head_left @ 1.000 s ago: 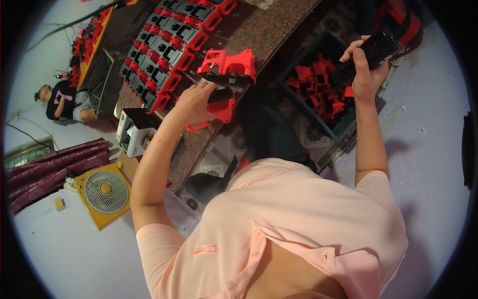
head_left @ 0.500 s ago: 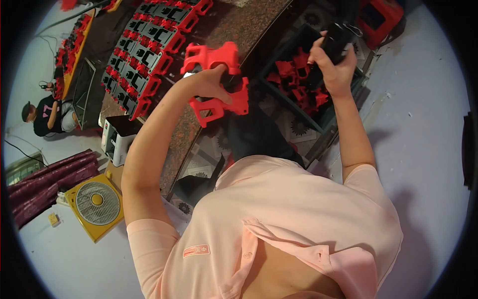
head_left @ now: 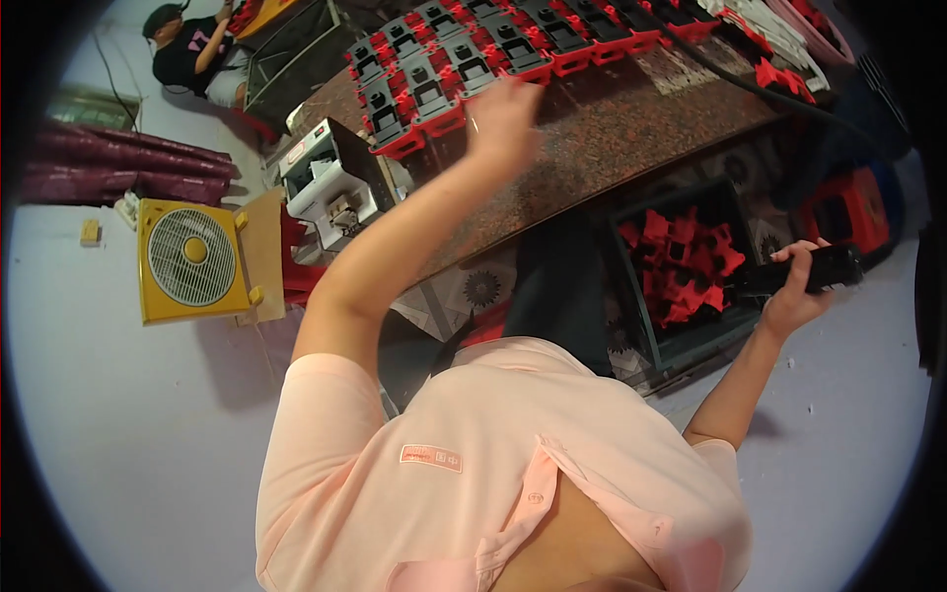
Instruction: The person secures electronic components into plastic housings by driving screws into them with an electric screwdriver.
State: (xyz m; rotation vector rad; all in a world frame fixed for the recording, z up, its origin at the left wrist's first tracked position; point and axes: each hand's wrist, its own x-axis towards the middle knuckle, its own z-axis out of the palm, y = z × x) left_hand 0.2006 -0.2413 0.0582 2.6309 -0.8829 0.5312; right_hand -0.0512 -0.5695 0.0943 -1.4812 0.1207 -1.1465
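My left hand (head_left: 505,123) is over the stone table, at the near edge of the rows of red-and-black assemblies (head_left: 473,64). Motion smears its fingers, so their grip and any contact are unclear. No red part shows in its palm. To the right, my right hand (head_left: 794,296) is wrapped round a black cylindrical tool (head_left: 834,268) that looks like an electric screwdriver. The tool lies roughly level, its narrow end pointing left over a dark crate (head_left: 651,331). Loose red plastic parts (head_left: 681,261) are heaped in that crate, below the table's edge.
A white-and-black machine (head_left: 335,183) stands at the table's left end. Left of it is a yellow box fan (head_left: 192,259). A dark cable (head_left: 750,84) crosses the table's right side. Beyond the crate sits a red-and-blue stool-like object (head_left: 848,212). Another person (head_left: 192,54) works far left.
My left hand has let go of the red plastic parts and moved up and right to the assemblies. My right hand, with the tool, has moved right and down. The view has turned.
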